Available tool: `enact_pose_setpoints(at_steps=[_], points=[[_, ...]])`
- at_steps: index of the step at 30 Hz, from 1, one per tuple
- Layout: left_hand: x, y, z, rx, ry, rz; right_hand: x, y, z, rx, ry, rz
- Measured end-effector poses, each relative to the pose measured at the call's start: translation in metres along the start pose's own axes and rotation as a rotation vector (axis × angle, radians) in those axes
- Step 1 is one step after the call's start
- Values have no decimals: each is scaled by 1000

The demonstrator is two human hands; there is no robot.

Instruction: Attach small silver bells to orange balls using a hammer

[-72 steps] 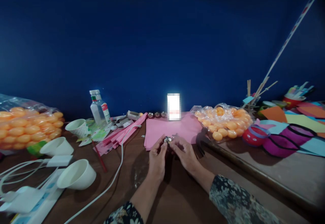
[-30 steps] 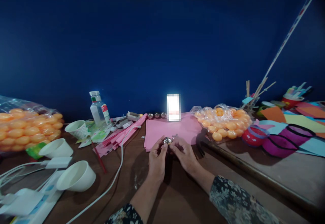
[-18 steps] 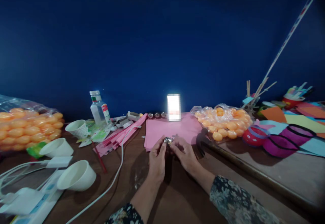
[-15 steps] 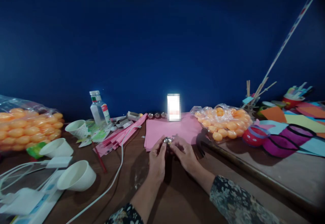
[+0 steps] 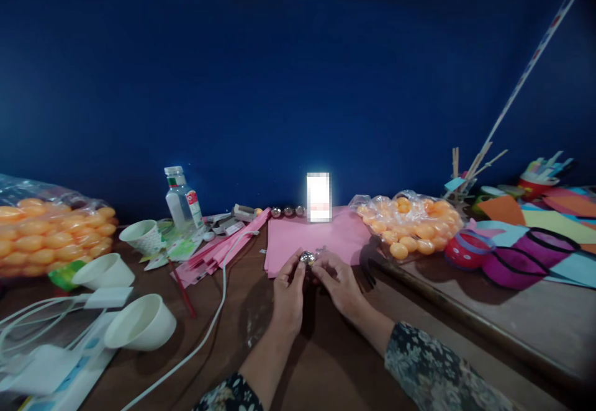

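Note:
A small shiny silver ball [image 5: 307,257] is pinched between my two hands, over the near edge of the pink paper sheets [image 5: 321,237]. My left hand [image 5: 289,287] grips it from the left with thumb and fingertips. From the right, my right hand [image 5: 339,279] has its thumb and fingers closed at the ball; whether they hold a second small piece is hidden. Three similar silver balls [image 5: 288,211] lie in a row at the back of the paper, beside a bright blurred-out upright rectangle [image 5: 319,197].
A hammer [image 5: 371,259] lies right of my hands. Bags of orange balls [image 5: 421,228] [image 5: 51,231] flank the workspace. Left are paper cups [image 5: 141,324], a white cable [image 5: 222,299], a power strip [image 5: 88,358] and a plastic bottle [image 5: 182,203]. Purple felt pieces [image 5: 514,267] lie right.

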State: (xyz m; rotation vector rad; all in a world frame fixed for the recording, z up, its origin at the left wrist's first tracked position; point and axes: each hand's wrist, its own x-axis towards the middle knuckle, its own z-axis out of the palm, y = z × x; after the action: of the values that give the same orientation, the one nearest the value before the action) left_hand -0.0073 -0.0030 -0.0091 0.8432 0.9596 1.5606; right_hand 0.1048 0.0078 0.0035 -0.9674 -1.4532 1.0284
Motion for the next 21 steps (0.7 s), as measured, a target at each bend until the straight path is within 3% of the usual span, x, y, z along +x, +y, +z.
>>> enact_pose_setpoints(at_steps=[21], points=[[-2, 6, 6, -121, 35, -62, 0, -11, 1, 132, -38, 100]])
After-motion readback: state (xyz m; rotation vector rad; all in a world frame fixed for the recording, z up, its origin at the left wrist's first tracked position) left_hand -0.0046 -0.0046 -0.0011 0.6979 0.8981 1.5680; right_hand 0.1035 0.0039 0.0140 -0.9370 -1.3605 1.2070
